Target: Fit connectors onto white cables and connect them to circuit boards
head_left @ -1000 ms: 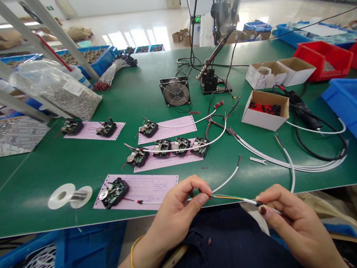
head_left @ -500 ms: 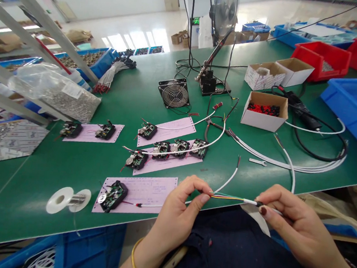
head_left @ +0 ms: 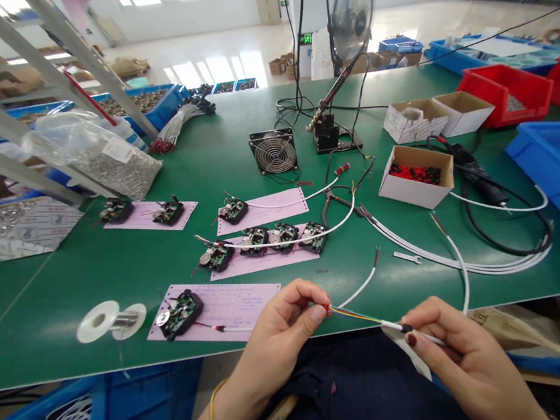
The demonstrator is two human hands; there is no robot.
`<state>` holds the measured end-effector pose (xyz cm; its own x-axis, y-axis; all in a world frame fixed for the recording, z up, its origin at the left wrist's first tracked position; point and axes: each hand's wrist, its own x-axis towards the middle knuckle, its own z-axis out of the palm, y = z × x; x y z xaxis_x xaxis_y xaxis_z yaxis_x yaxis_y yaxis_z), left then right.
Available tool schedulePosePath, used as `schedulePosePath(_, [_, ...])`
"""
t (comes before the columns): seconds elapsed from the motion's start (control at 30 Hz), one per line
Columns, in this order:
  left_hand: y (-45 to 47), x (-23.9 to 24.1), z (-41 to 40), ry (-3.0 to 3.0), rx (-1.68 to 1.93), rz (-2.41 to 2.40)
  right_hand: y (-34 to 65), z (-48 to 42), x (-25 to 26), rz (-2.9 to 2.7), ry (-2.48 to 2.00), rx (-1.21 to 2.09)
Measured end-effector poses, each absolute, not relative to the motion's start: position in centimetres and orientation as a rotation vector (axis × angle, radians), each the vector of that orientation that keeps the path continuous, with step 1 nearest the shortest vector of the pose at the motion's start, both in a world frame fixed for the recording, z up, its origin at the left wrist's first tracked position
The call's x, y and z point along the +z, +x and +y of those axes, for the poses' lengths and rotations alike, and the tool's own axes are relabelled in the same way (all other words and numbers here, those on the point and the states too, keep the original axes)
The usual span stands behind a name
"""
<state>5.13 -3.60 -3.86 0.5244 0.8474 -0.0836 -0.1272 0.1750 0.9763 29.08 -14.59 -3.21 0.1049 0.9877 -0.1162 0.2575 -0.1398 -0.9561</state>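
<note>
My left hand (head_left: 280,331) pinches the bared ends of the thin coloured wires (head_left: 355,315) that come out of a white cable (head_left: 462,274). My right hand (head_left: 459,362) grips that cable at its stripped end, thumb and fingers closed round the sheath. Both hands are held just off the near edge of the green table (head_left: 101,270), above my lap. A second white cable end (head_left: 365,280) lies on the table just beyond my left hand.
Small circuit boards on pink paper sheets (head_left: 222,301) lie in front. A solder spool (head_left: 110,320) sits at the left, a cardboard box of red parts (head_left: 418,176) at the right, with a small fan (head_left: 274,152), a soldering iron stand (head_left: 328,129), blue and red bins behind.
My hands have stayed in the same grip on the cable and wires. The view shifted slightly, so everything sits a little lower in the picture.
</note>
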Motion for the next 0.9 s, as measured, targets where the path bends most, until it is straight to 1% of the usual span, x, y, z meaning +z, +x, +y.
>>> schedulePosePath(0.37, [5.0,-3.4,-3.6,1.272,0.754,0.768,29.3,-14.9,-4.2,-1.238,-1.539,1.035])
schedulePosePath(0.63, [5.1,-3.6,-3.7,1.236,0.75,0.712,29.2,-14.9,-4.0,-1.171,-1.542,1.086])
schedulePosePath(0.9, [5.3,-4.0,-3.6,1.177,0.835,0.745,29.1,-15.1,-3.7,-1.335,-1.477,1.094])
